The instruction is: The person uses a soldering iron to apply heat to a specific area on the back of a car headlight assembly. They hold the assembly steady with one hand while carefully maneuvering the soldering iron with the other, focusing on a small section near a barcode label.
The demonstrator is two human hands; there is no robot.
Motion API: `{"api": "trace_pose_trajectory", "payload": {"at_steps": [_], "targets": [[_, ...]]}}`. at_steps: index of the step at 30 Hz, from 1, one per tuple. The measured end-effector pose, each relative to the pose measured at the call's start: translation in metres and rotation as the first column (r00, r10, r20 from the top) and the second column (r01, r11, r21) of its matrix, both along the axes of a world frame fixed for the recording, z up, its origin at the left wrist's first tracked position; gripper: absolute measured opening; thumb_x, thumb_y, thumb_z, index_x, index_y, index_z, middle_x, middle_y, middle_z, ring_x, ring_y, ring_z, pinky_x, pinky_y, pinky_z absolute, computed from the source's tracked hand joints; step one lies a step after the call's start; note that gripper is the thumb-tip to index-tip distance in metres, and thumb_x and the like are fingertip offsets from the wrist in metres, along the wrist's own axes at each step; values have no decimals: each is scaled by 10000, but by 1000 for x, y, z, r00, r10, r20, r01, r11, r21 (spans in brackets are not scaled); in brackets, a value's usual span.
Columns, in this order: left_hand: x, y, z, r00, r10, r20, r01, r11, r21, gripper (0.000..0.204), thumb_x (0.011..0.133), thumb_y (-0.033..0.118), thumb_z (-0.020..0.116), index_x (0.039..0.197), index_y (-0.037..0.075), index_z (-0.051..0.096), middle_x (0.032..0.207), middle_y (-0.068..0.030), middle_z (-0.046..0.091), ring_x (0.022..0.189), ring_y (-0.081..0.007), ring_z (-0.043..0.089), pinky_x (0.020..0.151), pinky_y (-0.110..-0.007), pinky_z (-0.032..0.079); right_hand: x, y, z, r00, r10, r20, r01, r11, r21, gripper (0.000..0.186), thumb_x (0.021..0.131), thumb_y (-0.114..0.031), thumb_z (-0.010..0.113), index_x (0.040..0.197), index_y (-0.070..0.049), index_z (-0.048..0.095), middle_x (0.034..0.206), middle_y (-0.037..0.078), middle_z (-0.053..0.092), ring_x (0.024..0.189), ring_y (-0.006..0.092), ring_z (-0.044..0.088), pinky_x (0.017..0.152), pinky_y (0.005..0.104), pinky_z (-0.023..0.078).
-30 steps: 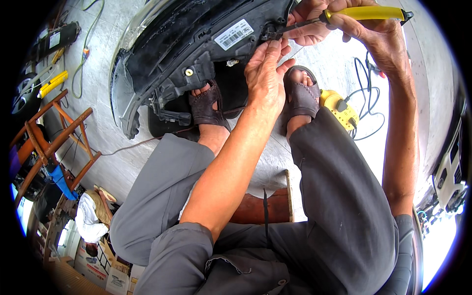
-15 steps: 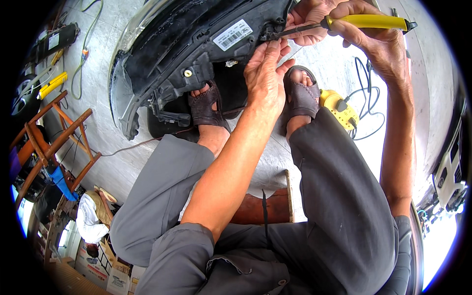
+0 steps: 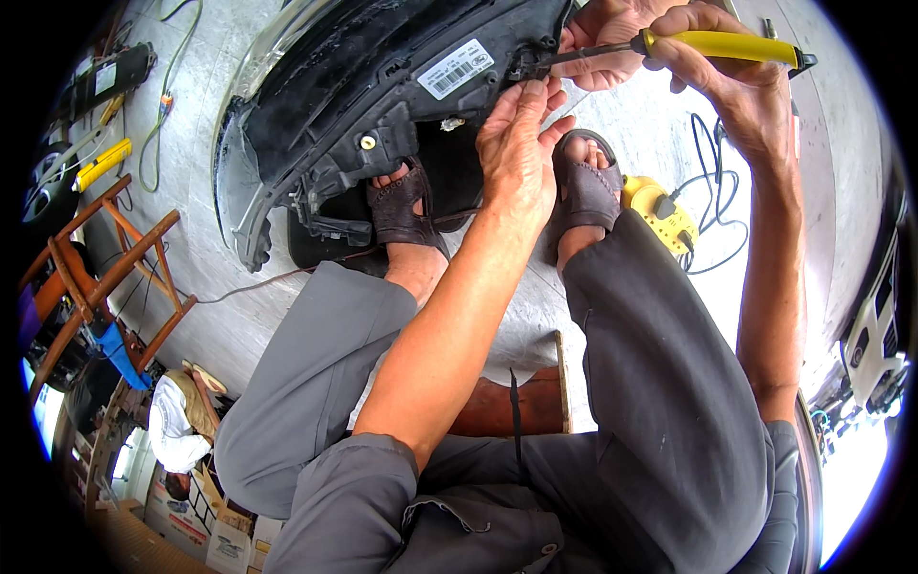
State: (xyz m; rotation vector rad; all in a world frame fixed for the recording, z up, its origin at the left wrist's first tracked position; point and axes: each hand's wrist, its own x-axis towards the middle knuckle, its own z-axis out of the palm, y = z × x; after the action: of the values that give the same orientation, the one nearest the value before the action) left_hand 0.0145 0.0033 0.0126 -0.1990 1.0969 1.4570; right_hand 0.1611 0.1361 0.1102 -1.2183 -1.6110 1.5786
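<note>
A black car headlamp (image 3: 316, 124) with a clear lens edge and a white label lies at the top, by my feet. My left hand (image 3: 518, 143) pinches the edge of its housing near a small black tab or connector (image 3: 524, 65). In my right hand (image 3: 732, 91) is a yellow-handled tool (image 3: 722, 44) with a slim dark shaft. The shaft points left, its tip at that small black part. Another person's hand (image 3: 607, 43) comes in from the top, behind the shaft, with its fingertips close to the housing edge. The exact kind of tool cannot be made out.
Right of my sandalled foot (image 3: 588, 182) sits a yellow power strip (image 3: 660, 215) with black cords. At left stand a wooden stool frame (image 3: 115, 258), a yellow tool (image 3: 102, 165) and an orange-tipped cable (image 3: 164, 100). A person in white (image 3: 179, 421) is farther off at lower left.
The yellow-handled tool and my right hand have shifted slightly down and right. My left hand stays at the housing edge.
</note>
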Motion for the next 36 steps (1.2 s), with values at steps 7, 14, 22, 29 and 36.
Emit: {"api": "trace_pose_trajectory", "payload": {"at_steps": [7,14,22,29,36], "targets": [[-1,1,1,1000,-5,-6,5,1000,-7,294,928,211,671,1164,50,601,1132,-69,626,1056,-188,568,918,-394,483,3,-2,0,999,48,3,-48,999,19,229,805,-148,808,918,8,684,803,55,692,670,90,638,573,197,520],[0,1,1,1000,-8,-5,8,1000,0,299,930,211,669,1169,46,600,1142,-71,623,1055,-189,568,917,-391,485,1,-2,-1,999,44,14,-44,998,37,225,807,-157,806,906,10,692,787,52,688,658,88,631,561,196,512],[-1,0,-2,1000,-17,-16,17,1000,8,305,933,210,666,1177,41,595,1148,-74,619,1066,-194,564,928,-403,480,1,0,0,999,24,40,-24,1000,16,227,799,-163,813,888,10,696,770,49,686,639,87,627,550,194,508],[-1,0,-3,999,-30,-23,30,1000,-4,332,938,209,658,1205,31,576,1158,-79,614,1081,-202,559,938,-408,472,0,-1,3,998,9,70,-12,999,49,231,791,-169,820,889,1,698,774,46,691,650,91,638,551,196,512],[-1,0,-2,999,-28,-32,28,1000,-3,326,942,208,650,1207,30,580,1160,-75,615,1086,-206,558,932,-407,473,8,1,-2,1000,-16,22,15,999,33,244,796,-165,817,914,8,690,794,51,695,662,93,643,557,200,519]]}}
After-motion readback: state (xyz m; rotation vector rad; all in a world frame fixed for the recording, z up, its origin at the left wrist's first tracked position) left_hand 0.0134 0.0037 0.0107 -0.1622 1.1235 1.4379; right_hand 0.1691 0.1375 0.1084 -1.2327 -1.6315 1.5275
